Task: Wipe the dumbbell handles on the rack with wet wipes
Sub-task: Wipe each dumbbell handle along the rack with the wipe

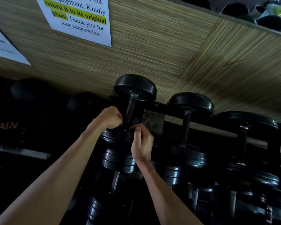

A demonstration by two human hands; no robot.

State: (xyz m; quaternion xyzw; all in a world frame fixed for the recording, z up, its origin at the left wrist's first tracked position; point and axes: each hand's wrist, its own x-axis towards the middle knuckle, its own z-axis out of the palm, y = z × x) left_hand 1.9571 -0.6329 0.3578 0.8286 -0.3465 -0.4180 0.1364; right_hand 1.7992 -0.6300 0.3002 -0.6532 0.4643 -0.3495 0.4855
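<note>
So both hands are up at the top tier of the dumbbell rack point(159, 106), working on the dumbbell point(135, 88) sitting around 12 o'clock of center. The left hand point(111, 117) is curled in at the near end of that dumbbell's handle point(130, 109), fingers bent toward the bar, though it's too dark there to tell if they're really wrapped round it or holding a wipe. The right hand point(142, 143), at about 5 o'clock from the left one, has its fingertips pinched together right by the same end of the handle; can't tell what's in them either. More dumbbells line the rack out toward 3 o'clock, with another row lower down at 6 o'clock. A printed notice point(78, 18) hangs on the wood-grain wall point(152, 51) at 11 o'clock.
</note>
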